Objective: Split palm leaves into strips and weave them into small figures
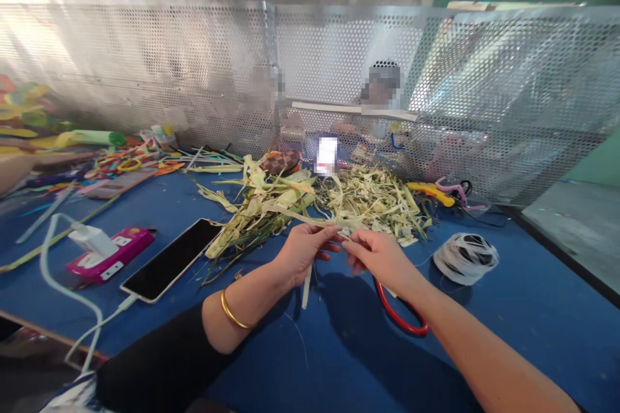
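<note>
My left hand [300, 255] is closed in a pinch on a pale strip of plant leaf [285, 211], perhaps corn husk. One end of the strip reaches up and left toward the pile; another pale length hangs below the palm. My right hand [382, 261] meets it almost fingertip to fingertip, thumb and forefinger pinched at the strip's other part. Behind the fingers lie a bundle of long green-yellow husks [256, 206] and a heap of short cut pieces [378, 197]. Under my right wrist shows a red looped handle [402, 319], its other end hidden.
Right of my hands stands a spool of white thread [465, 259]. A yellow-handled tool [431, 192] lies behind it. To the left are a charging phone [172, 261], a magenta power strip [111, 255] and colourful strips. A perforated metal screen [203, 71] borders the table, with a person beyond.
</note>
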Demonstrator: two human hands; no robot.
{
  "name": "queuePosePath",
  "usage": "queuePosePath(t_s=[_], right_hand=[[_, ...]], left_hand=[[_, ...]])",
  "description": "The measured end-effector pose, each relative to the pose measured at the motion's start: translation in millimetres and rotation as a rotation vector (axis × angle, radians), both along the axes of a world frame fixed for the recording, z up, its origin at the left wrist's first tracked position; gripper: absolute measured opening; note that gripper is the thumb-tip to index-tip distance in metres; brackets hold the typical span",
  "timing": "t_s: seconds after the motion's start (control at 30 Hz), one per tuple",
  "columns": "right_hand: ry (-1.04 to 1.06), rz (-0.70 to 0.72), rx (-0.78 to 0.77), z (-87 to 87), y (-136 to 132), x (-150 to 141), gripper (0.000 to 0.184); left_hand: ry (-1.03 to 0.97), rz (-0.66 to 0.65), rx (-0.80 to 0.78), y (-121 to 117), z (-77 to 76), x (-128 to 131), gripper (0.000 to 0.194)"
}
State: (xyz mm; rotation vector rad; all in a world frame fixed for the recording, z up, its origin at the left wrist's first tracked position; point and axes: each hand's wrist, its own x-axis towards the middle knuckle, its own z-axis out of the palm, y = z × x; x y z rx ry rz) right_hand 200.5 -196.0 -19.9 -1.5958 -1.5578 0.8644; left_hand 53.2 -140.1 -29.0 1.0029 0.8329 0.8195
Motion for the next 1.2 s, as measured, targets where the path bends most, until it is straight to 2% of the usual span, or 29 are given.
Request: queuePosePath(t_s=[0.13,0.2,0.3,0.37,0.43,0.53,0.6,0.67,0.9,1.07,1.2], right_hand=[[-0.318,0.028,0.186,-5.5,-6.1,-7.2,0.029],[-0.373,0.079,0.252,-7.8,-8.5,-11.0,0.031],[-0.345,0.126,0.277,-7.2,-9.8,-12.2,0.030],[-0.290,0.085,0.267,-4.3,-8.3,-9.3,0.029],[-0.174,-0.016,0.217,-1.1,-5.2,-5.3,0.032],[0.153,-0.162,0.114,0.4,0.4,-1.8,0.034],[0.370,-0.190,0.072,-2.0,3.1,-2.7,0.037],[0.501,-0.200,0.048,-6.2,4.5,-5.5,0.041],[0.618,-0.248,0.018,-14.9,7.4,-7.2,0.040],[0.749,-0.429,0.036,-12.8,15.8,19.6,0.033],[0.690,-0.507,0.099,-16.7,24.2,42.3,0.030]], left_hand=[[0.032,0.016,0.019,-0.7,-0.7,0.2,0.013],[0.032,0.041,-0.040,-1.4,-0.1,0.1,0.008],[0.016,0.061,-0.137,-1.8,1.5,-0.3,0.005],[0.007,0.054,-0.149,-2.0,2.9,-0.8,0.008],[0.002,0.035,-0.128,-3.0,4.6,-1.3,0.010],[0.053,-0.041,-0.045,-7.0,7.0,-1.9,0.012],[0.108,-0.106,-0.002,-9.9,7.5,-1.9,0.013],[0.137,-0.139,0.011,-11.4,6.3,-1.8,0.015],[0.177,-0.126,-0.003,-8.4,-0.5,-1.8,0.018],[0.213,-0.156,-0.017,-9.4,2.6,-1.9,0.014],[0.224,-0.176,0.022,-9.5,3.5,-2.0,0.015]])
